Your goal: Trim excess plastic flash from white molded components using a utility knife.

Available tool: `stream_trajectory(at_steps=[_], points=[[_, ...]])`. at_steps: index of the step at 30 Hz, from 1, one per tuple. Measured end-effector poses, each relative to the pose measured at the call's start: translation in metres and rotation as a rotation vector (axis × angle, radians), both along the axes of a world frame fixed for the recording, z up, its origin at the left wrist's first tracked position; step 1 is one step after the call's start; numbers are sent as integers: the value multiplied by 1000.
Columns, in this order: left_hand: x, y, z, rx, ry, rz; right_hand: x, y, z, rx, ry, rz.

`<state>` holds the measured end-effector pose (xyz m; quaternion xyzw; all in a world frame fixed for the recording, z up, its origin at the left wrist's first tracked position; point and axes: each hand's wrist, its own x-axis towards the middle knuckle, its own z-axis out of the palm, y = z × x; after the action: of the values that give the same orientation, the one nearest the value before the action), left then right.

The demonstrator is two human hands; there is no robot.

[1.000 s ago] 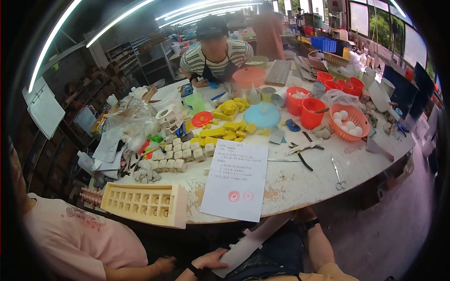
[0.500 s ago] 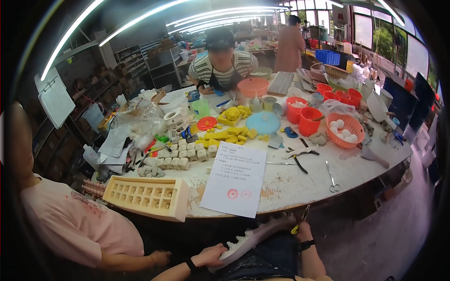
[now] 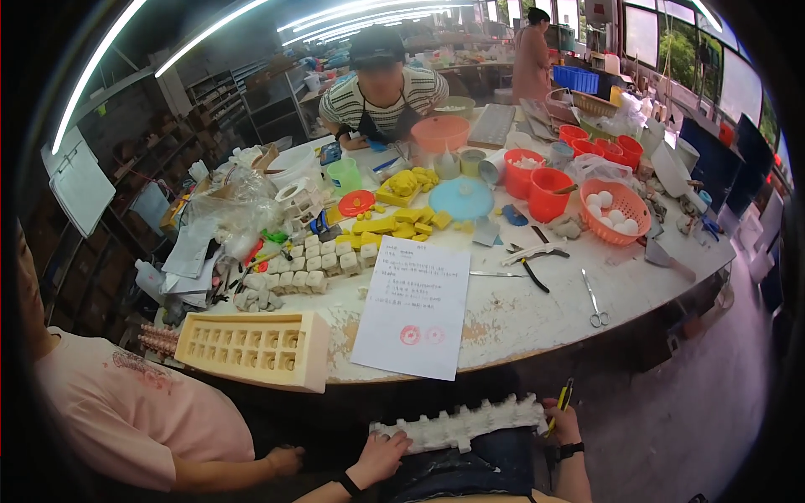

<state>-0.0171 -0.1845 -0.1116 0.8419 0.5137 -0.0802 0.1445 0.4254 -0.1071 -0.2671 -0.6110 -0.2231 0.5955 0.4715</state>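
A long white knobbed casting (image 3: pixel 478 424), like a row of joined vertebrae, lies level over my lap below the table edge. My left hand (image 3: pixel 381 455) grips its left end, thumb and fingers around the edge. At the opposite end, my right hand (image 3: pixel 564 423) is closed on a slim yellow utility knife (image 3: pixel 563 401), which points up and away. The right fingers also touch the casting's end. Above it on the table lies a handwritten sheet (image 3: pixel 411 310) with two red stamps.
A cream block mold (image 3: pixel 251 350) with square cavities sits at the table's left edge. Scissors (image 3: pixel 594 298) and black-handled pliers (image 3: pixel 533 277) lie to the right. An orange basket (image 3: pixel 616 210) holds white balls. One person in pink (image 3: pixel 142 411) stands left; another (image 3: pixel 381 101) leans across the table.
The casting has turned from edge-on and slanted to nearly level, its knobbed face now showing. Both hands have moved with it. The view has shifted slightly.
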Motion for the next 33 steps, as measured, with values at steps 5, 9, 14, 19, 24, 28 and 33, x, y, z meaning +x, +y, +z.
stream_trajectory(at_steps=[5, 9, 14, 19, 24, 28, 33], points=[[-3, 1, -12, -83, -159, 170, 2, -13, 8, -58, 125, -46], [-10, 11, 15, -34, -432, 309, 11, -17, 32, -4, -52, -178], [11, 30, 101, 497, -802, 487, 45, 5, 82, 363, -296, -458], [-11, 58, 102, 627, -780, 528, 30, 49, 175, 546, -501, -356], [-15, 93, 91, 547, -747, 806, -17, 113, 203, 655, -481, -131], [-19, 105, 77, 412, -776, 879, -54, 150, 206, 660, -538, -90], [-17, 115, 78, 441, -665, 877, -68, 163, 200, 603, -626, -145]])
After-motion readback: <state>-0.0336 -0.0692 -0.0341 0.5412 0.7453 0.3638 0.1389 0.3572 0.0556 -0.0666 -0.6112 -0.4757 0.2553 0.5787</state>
